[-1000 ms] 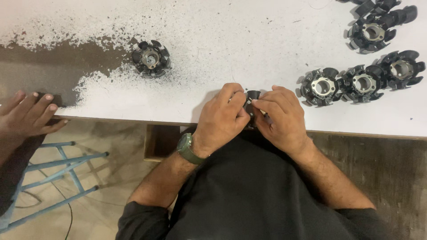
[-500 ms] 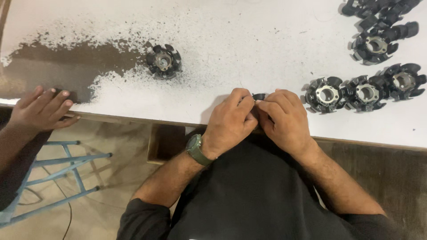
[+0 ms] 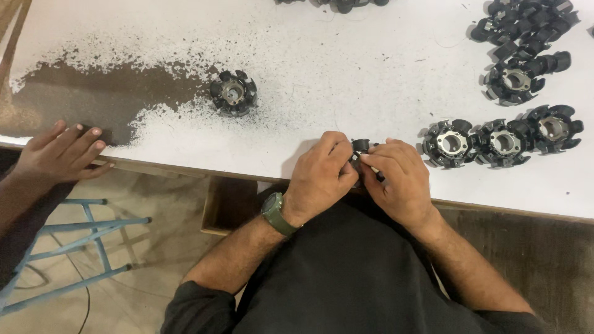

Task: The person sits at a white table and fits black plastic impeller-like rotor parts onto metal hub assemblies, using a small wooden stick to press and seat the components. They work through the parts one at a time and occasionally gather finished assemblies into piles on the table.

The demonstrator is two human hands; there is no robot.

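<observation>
Black, toothed stator core point(image 3: 361, 147) at the table's point(image 3: 371, 74) near edge, pinched between my left hand point(image 3: 322, 176) and right hand point(image 3: 399, 182): judged rigid, weighty, best held by its outer teeth.

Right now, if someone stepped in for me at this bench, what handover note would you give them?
Left hand and right hand: both pinch one small black toothed part at the near edge of the white table; most of it is hidden by the fingers.
Row of three similar black finned rings lies right of the hands; a heap of more sits at far right.
One lone ring lies far left, beside the worn dark patch.
Another person's hand rests on the left edge.
Done or left: cannot tell from this view.
</observation>
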